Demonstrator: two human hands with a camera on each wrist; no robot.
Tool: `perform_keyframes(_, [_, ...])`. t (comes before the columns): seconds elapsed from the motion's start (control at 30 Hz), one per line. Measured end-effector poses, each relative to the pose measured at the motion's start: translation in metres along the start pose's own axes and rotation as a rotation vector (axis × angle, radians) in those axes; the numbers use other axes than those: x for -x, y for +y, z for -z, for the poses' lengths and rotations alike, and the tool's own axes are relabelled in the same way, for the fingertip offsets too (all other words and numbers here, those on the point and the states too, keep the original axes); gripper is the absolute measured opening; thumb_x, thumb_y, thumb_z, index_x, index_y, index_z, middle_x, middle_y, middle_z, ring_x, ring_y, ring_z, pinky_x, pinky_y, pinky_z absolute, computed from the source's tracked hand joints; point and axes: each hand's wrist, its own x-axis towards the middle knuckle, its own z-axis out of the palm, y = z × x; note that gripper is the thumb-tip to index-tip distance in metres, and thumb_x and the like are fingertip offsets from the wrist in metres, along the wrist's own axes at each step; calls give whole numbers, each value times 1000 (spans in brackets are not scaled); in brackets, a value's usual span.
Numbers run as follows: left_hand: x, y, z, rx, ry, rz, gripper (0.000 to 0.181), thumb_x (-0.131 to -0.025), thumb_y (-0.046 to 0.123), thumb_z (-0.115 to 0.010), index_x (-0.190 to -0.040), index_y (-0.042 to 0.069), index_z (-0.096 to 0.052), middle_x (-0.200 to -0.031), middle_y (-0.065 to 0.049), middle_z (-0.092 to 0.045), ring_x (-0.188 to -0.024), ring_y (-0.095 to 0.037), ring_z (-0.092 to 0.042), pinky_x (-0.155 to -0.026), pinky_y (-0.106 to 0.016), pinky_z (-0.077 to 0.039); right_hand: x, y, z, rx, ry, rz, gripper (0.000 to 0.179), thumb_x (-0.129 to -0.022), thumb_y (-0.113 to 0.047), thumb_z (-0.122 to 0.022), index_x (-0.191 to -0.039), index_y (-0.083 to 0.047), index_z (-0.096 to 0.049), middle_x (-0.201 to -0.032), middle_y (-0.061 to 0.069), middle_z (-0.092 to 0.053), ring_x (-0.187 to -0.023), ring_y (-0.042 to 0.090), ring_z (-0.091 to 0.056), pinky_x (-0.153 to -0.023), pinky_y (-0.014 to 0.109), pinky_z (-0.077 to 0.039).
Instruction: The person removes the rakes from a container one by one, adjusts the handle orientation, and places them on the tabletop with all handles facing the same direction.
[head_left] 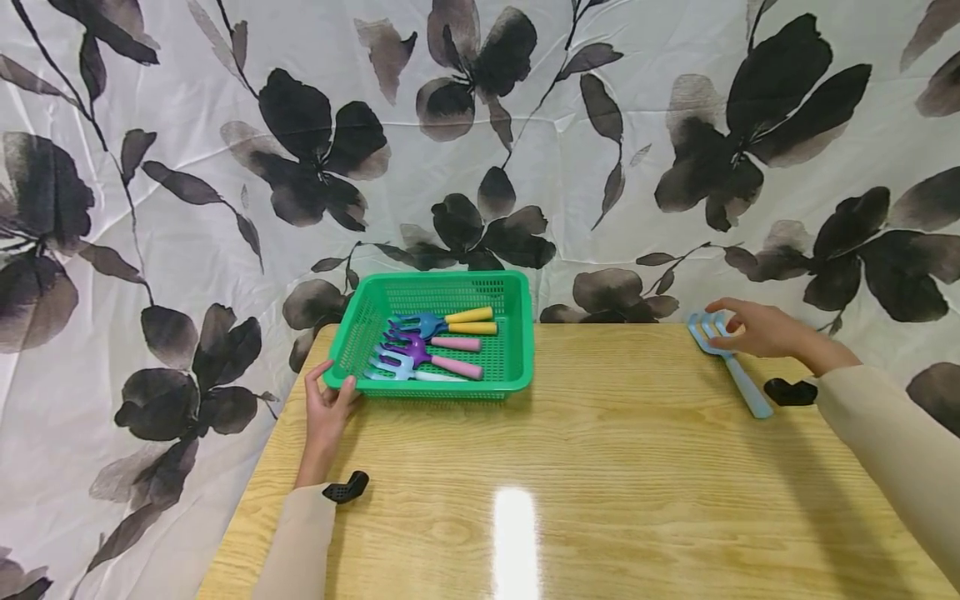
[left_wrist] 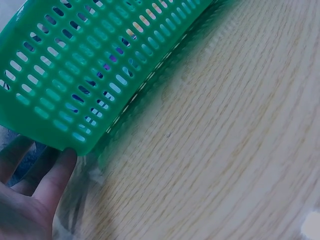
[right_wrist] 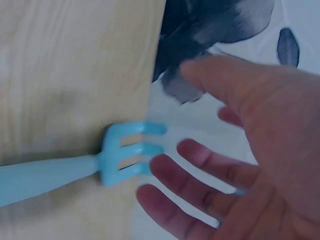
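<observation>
A green perforated plastic basket (head_left: pixel 517 385) stands at the back left of the table, with several toy garden hand forks inside. Among them are blue forks with yellow handles (head_left: pixel 471 322), purple ones with pink handles (head_left: pixel 456 367) and a light blue one (head_left: pixel 397 365). My left hand (head_left: pixel 327 414) holds the basket's front left corner, thumb at the front rim and fingers round the side. At the back right lies another light blue hand fork (head_left: pixel 738 375), its handle toward me. Over its tines hovers my right hand (head_left: pixel 765 327), thumb and fingers apart; the right wrist view shows a gap between fingertips and tines.
The wooden table (head_left: pixel 600 467) ends at a back edge, where the right fork's tines stick out. Behind it hangs a white floral cloth (head_left: pixel 585 192). Black wrist devices (head_left: pixel 347 487) sit at both sleeves. A bright reflection lies on the front of the tabletop.
</observation>
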Motion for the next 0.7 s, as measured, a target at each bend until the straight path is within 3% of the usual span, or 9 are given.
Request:
perform_keyframes(0.17, [-1,0,0,1,2,-8,61,-105,27,-62,-155,21,-27,-147,-29,-48,-105,-9,-69,-96,-40,-56,-19,-30,13,-35,-67,66,64,-96,-29,-76,-146,-5,-46,-119,22,-63,-89,28,-67,-69,44,-55])
perform_keyframes(0.3, [-2,1,1,3,5,-10,62,-105,27,-62,-155,19,-27,-147,-29,-47,-106,-10,-69,-98,-42,-56,-36,-61,23,-88,-131,115,66,-96,-30,-77,-148,-7,-44,-130,26,-57,-98,33,-70,-68,41,-57])
perform_keyframes(0.53, [-4,3,0,7,14,-7,61,-105,25,-62,-155,18,-27,-147,-27,-48,-106,-8,-68,-96,-44,-56,-66,-113,38,-65,-151,252,68,-96,-28,-77,-152,-8,-44,-137,28,-55,-104,34,-69,-83,51,-56])
perform_keyframes(0.7, [-2,2,0,19,10,7,63,-106,21,-60,-157,18,-24,-151,-26,-45,-108,-6,-66,-99,-47,-54,-91,-151,39,-47,-146,313,68,-95,-24,-77,-153,-8,-44,-142,28,-54,-115,45,-63,-94,59,-52])
